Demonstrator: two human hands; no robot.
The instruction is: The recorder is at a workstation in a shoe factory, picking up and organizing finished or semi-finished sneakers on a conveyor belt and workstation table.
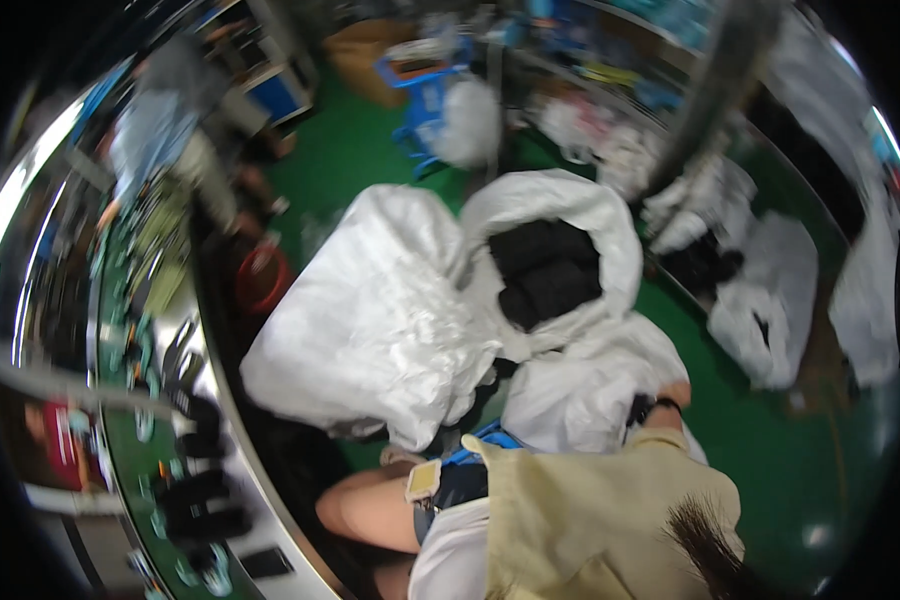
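Note:
Out in front on the right, my right hand (676, 393), with a black band at the wrist, rests against the side of a white woven sack (590, 385). Its fingers are blurred and partly hidden, so their grip does not show. My left hand is out of sight. Beyond that sack stands an open white sack (615, 225) with its rim rolled back, holding folded black cloth bundles (545, 268). A large, full white sack (370, 300) leans beside it on the left.
Along the left runs a metal-edged conveyor table (260, 490) bearing dark pieces and green clips. A red basket (262, 280) sits by it, near another person (170, 130). Behind are a blue stool (428, 115) and a cardboard box (370, 55); white bags (765, 310) line the right.

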